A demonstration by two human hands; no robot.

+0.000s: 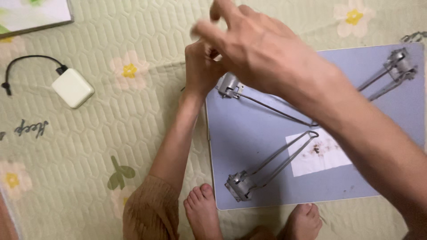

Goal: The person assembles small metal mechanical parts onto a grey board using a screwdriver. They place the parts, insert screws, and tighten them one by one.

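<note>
A blue-grey board [249, 146] lies upside down on a quilted mat, with folded metal wire legs on it. My left hand [201, 66] is curled at the board's upper left corner, right beside a grey hinge bracket [229, 84]. What its fingers hold is hidden. My right hand [253, 42] hovers above it, close to the camera, fingers spread and blurred, with nothing seen in it. A second wire leg [284, 155] with its bracket [238, 186] lies folded near the front edge. A third bracket [400, 62] sits at the far right.
A white torn sticker [320, 153] marks the board. A white charger block [72, 87] with a black cable [26, 60] lies on the green flowered mat [111, 133] to the left. My bare feet [202, 209] touch the board's near edge. A framed panel [31, 15] is at top left.
</note>
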